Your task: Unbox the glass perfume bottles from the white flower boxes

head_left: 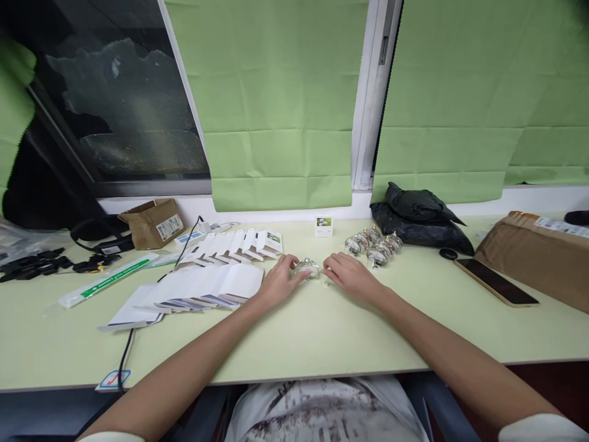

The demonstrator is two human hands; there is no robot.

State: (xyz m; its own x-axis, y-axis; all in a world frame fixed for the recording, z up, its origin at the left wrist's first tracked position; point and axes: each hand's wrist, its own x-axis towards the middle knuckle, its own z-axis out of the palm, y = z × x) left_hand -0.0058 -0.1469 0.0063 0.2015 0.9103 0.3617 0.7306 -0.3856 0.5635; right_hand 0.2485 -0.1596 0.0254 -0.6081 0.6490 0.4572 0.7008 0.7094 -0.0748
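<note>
My left hand (279, 281) is closed around the side of a small clear glass bottle (307, 269) with a stopper-like top, which rests on the table. Thumb and fingers grip its left edge. Just right of the bottle is my right hand (353, 277), its fingers drawn together and bent down. A tiny shiny piece (326, 283) shows below those fingertips; whether they hold anything is too small to tell. Beyond the right hand lie several similar glass bottles (378, 253) with gold-coloured tops, grouped together.
Rows of flat white cartons (197, 285) lie left of my hands. A small white box (324, 226) stands behind the bottle. Rightward are black plastic bags (416, 221), a phone (494, 282) and a brown parcel (538, 258). A cardboard box (154, 224) and black cable (126, 350) are leftward.
</note>
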